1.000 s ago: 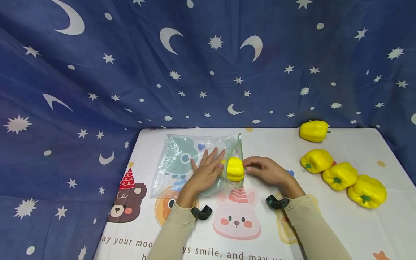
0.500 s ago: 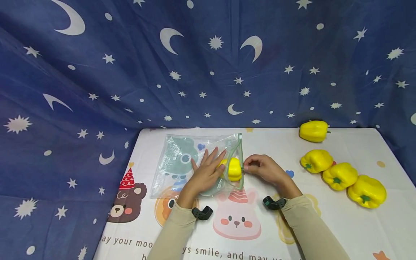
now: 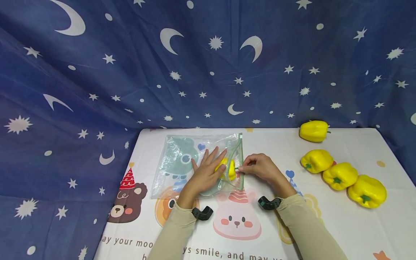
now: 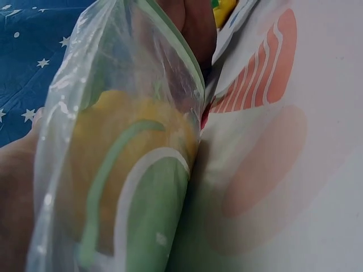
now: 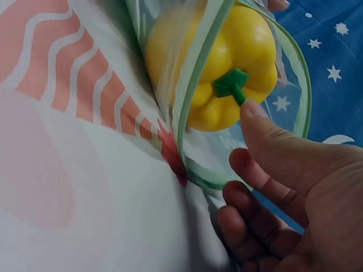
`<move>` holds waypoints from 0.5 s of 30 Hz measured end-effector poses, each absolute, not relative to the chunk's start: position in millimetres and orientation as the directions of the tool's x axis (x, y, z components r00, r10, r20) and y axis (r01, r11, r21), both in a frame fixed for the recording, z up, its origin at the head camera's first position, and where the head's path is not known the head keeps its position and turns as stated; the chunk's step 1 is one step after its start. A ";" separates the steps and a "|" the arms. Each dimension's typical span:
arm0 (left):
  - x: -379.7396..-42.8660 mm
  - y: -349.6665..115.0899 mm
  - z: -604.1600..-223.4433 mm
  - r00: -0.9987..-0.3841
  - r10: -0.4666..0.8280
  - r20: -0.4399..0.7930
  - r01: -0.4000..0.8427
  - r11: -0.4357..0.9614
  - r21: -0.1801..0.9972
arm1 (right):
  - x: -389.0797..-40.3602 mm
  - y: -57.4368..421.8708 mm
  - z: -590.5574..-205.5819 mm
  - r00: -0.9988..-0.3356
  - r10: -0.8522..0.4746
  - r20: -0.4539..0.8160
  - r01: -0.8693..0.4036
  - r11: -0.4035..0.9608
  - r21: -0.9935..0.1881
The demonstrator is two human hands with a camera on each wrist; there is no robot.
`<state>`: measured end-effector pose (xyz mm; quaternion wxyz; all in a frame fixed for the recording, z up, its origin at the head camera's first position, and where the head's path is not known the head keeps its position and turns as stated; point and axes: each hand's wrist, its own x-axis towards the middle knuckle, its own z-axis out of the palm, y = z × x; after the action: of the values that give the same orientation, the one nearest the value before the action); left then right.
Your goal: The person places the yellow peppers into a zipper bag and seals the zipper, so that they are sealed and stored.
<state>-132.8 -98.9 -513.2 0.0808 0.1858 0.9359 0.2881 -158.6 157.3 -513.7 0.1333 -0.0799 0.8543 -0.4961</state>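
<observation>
A clear zip bag [image 3: 172,162] with a green edge lies on the table, its mouth facing right. Inside the mouth sits a yellow bell pepper [image 5: 249,45], its green stem [image 5: 231,85] pointing out. My left hand [image 3: 204,174] rests over the bag with fingers spread, beside the pepper. My right hand [image 3: 262,168] is at the bag's mouth, the tip of its thumb [image 5: 272,127] touching the stem. The other fingers of that hand are bent loosely below the thumb, apart from the stem. In the left wrist view the pepper [image 4: 108,164] shows through the plastic.
Several more yellow bell peppers [image 3: 339,176] lie at the right of the table, one [image 3: 313,131] near the back edge. A printed white cloth [image 3: 276,144] covers the table. A blue curtain [image 3: 195,104] with stars and moons hangs behind and at the left.
My right hand has moved left, and the pepper has gone deeper into the bag. The left hand stays about where it was.
</observation>
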 end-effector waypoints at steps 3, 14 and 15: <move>-131.9 -99.0 -511.7 -0.918 0.395 -0.028 0.312 0.765 0.564 | -158.6 153.6 -511.9 -0.957 -0.245 -0.158 0.001 0.539 -0.843; -131.4 -98.1 -506.6 -0.924 0.382 0.006 0.326 0.781 0.533 | -160.5 146.1 -511.9 -0.963 -0.239 -0.125 -0.069 0.666 -0.743; -131.5 -98.0 -506.5 -0.925 0.381 0.007 0.326 0.781 0.533 | -160.5 147.7 -512.0 -0.961 -0.246 -0.128 -0.069 0.659 -0.749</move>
<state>-131.5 -98.0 -506.5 0.0504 0.1875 0.9423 0.2727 -160.5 147.7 -512.0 0.1095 -0.0870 0.9042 -0.4035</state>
